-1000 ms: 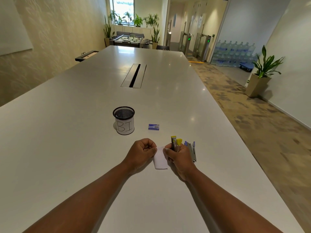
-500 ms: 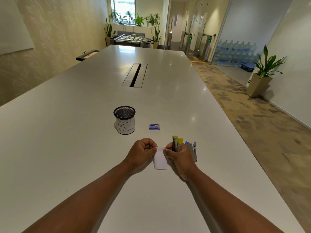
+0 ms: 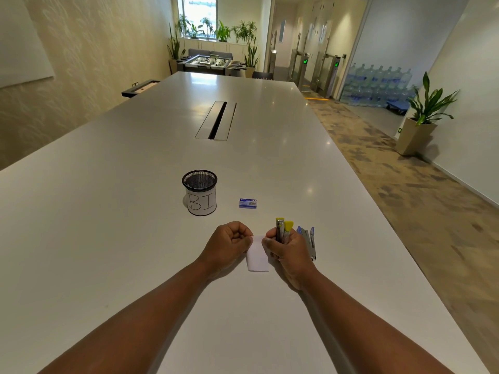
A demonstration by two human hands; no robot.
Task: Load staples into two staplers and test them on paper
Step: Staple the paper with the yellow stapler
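We record a glossy white table (image 3: 113, 238) with a dark slot down the middle of its cable hatch (image 3: 216, 120). The mesh cup (image 3: 200, 192) is black — its white paper wrap carries "BI" in black marker. The staple box (image 3: 247, 203) is blue with a white patch (print unreadable). The yellow stapler (image 3: 283, 230) shows yellow tips on grey metal; the blue stapler (image 3: 308, 240) shows blue tips on silver metal. The paper (image 3: 258, 255) is plain white. The floor (image 3: 421, 190) is mottled beige and brown — the wall (image 3: 89, 63) cream with a pale leafy pattern.
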